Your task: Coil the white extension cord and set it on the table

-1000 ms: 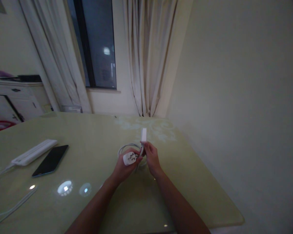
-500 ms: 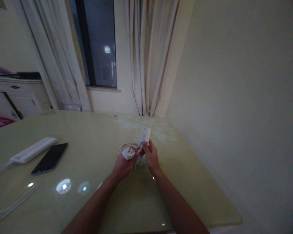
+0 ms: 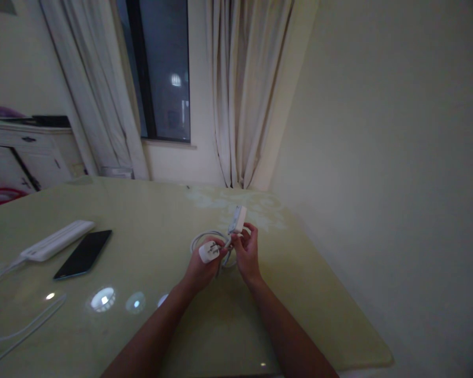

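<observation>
My left hand (image 3: 200, 266) is closed around a white plug (image 3: 208, 252) whose metal prongs face me. My right hand (image 3: 247, 252) pinches a small white block (image 3: 238, 219), which sticks up and tilts to the right above my fingers. A coil of white cable (image 3: 208, 239) runs between the two pieces and partly rests on the pale green table (image 3: 307, 299) behind my hands. Both hands are held close together just above the tabletop, near its middle.
A white power strip (image 3: 57, 240) and a black phone (image 3: 83, 253) lie at the left, with white cords (image 3: 19, 331) trailing to the near left edge. A wall stands close on the right. Curtains (image 3: 240, 94), a dark window and a white cabinet (image 3: 27, 157) are behind the table.
The white block in my right hand has tipped from upright to leaning right, and my right fingers have shifted up around it. The plug in my left hand has turned slightly.
</observation>
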### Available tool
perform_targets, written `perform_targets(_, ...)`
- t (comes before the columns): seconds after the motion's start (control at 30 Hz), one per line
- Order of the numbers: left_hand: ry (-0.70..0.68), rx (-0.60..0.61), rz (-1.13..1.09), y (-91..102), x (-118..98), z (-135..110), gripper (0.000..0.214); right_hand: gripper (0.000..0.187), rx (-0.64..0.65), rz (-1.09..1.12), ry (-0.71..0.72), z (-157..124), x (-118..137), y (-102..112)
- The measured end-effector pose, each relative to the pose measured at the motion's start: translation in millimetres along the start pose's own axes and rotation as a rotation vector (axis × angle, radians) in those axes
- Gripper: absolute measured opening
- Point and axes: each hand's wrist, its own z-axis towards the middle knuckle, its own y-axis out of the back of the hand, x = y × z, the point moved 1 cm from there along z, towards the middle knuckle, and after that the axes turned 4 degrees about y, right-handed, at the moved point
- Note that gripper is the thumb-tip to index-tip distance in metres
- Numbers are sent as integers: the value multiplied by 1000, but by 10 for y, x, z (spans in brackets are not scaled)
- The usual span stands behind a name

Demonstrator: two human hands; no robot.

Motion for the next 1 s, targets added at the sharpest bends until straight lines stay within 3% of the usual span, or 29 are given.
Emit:
perform_targets(0.13, -36, -17, 10, 22, -33, 24, 18, 48, 37, -22, 37, -25, -15, 11)
perform_targets(0.3, -90, -18, 127, 55, -14, 52, 15, 62, 130, -183, 120, -87, -36, 13)
perform_targets(0.47, -94, 23, 102, 59, 2, 44, 18, 62, 245, -179, 92, -117, -51, -19)
perform_targets(0.67, -85, 9, 42, 46, -49, 33, 15, 47, 188, -189, 72, -88, -41, -11)
perform_targets(1.0, -43, -41, 86, 68, 3, 12, 22, 54, 115, -171, 95, -99, -49, -5)
